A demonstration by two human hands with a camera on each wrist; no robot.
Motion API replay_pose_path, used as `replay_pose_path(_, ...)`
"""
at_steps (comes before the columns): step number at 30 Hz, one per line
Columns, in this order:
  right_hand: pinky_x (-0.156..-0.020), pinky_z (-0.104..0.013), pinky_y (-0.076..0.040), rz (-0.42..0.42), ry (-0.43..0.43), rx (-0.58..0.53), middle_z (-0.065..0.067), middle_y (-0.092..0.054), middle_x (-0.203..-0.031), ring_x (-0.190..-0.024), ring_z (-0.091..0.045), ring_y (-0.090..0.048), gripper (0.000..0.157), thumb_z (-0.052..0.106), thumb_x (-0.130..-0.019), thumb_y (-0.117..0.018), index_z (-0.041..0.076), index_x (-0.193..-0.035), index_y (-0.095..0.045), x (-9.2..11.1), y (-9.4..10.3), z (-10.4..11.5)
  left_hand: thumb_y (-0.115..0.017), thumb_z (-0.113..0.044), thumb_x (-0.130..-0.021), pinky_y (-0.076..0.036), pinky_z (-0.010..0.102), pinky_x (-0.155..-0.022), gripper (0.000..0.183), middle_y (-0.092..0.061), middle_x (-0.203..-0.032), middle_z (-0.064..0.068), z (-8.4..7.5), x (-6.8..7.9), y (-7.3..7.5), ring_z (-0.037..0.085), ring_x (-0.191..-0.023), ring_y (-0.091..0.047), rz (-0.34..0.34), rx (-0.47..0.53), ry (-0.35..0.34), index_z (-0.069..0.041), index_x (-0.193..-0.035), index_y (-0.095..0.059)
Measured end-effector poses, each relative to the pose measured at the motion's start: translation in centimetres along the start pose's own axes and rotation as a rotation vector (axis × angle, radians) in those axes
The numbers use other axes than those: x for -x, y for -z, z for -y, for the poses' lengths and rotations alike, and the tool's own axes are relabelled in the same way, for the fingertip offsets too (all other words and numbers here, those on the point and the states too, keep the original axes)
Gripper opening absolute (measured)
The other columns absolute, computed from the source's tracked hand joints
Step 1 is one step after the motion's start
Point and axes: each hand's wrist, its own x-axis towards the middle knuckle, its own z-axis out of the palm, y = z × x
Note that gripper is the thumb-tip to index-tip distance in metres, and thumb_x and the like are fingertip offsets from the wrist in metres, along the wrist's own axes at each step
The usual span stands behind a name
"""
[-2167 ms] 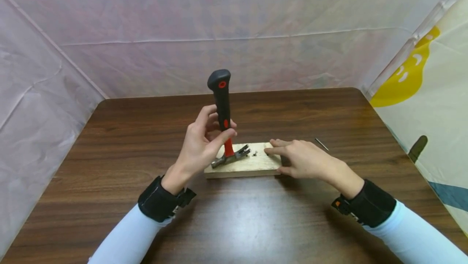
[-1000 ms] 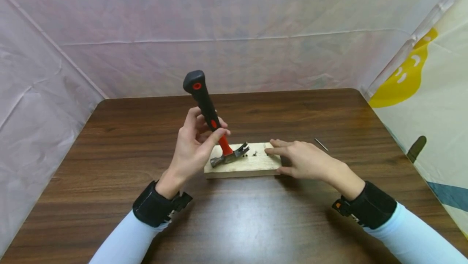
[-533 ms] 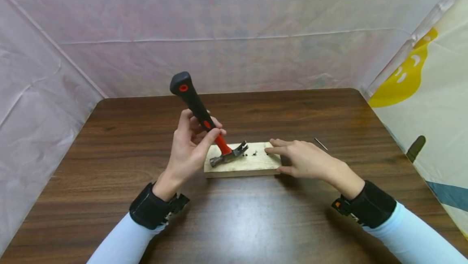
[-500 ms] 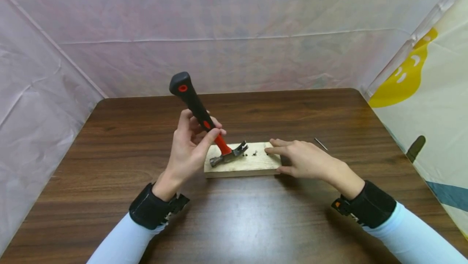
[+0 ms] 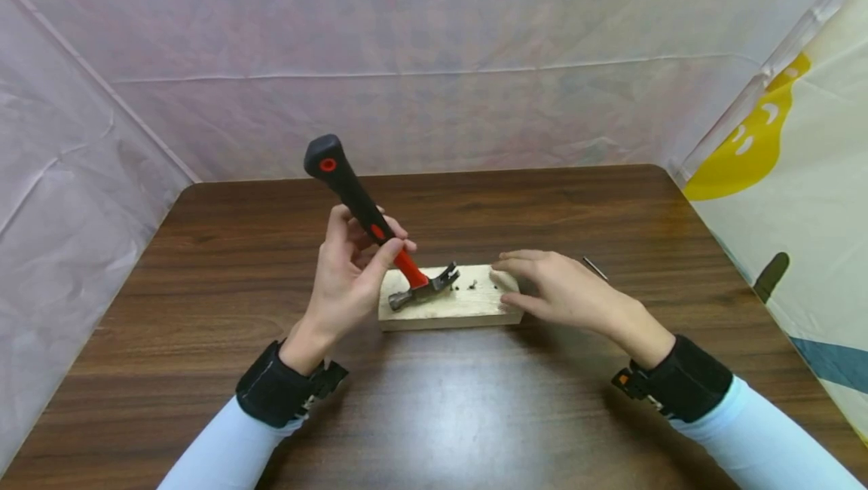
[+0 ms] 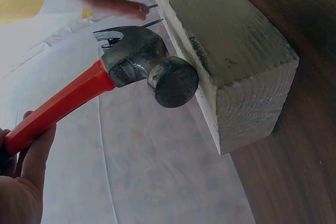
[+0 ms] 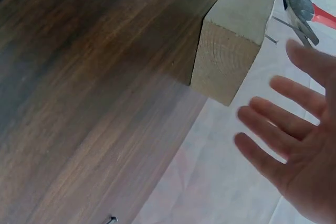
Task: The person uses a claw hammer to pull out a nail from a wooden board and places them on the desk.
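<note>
My left hand (image 5: pixel 342 279) grips a claw hammer (image 5: pixel 356 203) low on its handle, thumb on the near side. The handle leans up and left, black with red marks, red near the steel head. That head (image 6: pixel 152 66) lies close over the left half of a pale wooden block (image 5: pixel 441 314), its claw pointing right. Two thin nails stand out of the block's top in the left wrist view, one nail (image 6: pixel 153 23) right by the claw. At the block's right end hovers my right hand (image 5: pixel 566 290), fingers spread and apart from the wood in the right wrist view.
A loose nail (image 5: pixel 595 268) lies on the brown wood-grain table (image 5: pixel 203 286), behind my right hand. Pale sheeting (image 5: pixel 434 60) rises past the table's far edge and along both sides.
The hammer's handle has tipped from nearly upright over to the left, its claw shifting slightly, and my left hand moved left with it. My right hand has lifted its fingers off the block's end.
</note>
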Motion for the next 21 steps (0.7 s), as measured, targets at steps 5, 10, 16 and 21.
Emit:
replay_pose_path(5,-0.097,-0.033,-0.045,-0.137,0.059,-0.033,-0.005,-0.059,-0.127,-0.116,-0.022,-0.058,0.042,0.021,-0.088,-0.076,0.008,-0.126,-0.064,-0.6,-0.3,0.1,-0.057,0.021,-0.089,-0.056,0.043,-0.076,0.045,-0.061,-0.102,0.015,0.0,0.1,0.1,0.029,-0.085,-0.068,-0.008,0.017,-0.002,0.002,-0.125,-0.038)
replay_pose_path(10,-0.091,-0.028,-0.048,-0.225,0.117,-0.082,0.0,-0.06,-0.123,-0.109,-0.017,-0.061,0.042,0.013,-0.085,-0.079,0.009,-0.124,-0.064,-0.9,-0.5,0.5,-0.055,0.024,-0.088,-0.056,0.044,-0.076,0.044,-0.058,-0.101,0.022,-0.8,0.0,-0.1,0.031,-0.084,-0.068,-0.021,0.01,-0.006,0.005,-0.124,-0.037)
replay_pose_path(16,-0.088,-0.026,-0.049,-0.243,0.134,-0.105,0.002,-0.061,-0.121,-0.107,-0.016,-0.062,0.045,0.009,-0.083,-0.08,0.009,-0.124,-0.064,-1.0,-0.7,0.7,-0.053,0.028,-0.087,-0.056,0.045,-0.075,0.046,-0.057,-0.1,0.025,-1.2,-0.1,-0.2,0.035,-0.083,-0.066,-0.028,0.006,-0.023,0.009,-0.124,-0.035)
replay_pose_path(21,-0.09,-0.027,-0.049,-0.235,0.137,-0.103,0.002,-0.061,-0.121,-0.108,-0.017,-0.062,0.044,0.009,-0.084,-0.079,0.008,-0.125,-0.064,-1.1,-0.7,0.8,-0.055,0.024,-0.088,-0.056,0.044,-0.075,0.045,-0.059,-0.102,0.02,0.0,0.1,0.0,0.03,-0.084,-0.068,-0.037,0.009,-0.031,0.008,-0.126,-0.036)
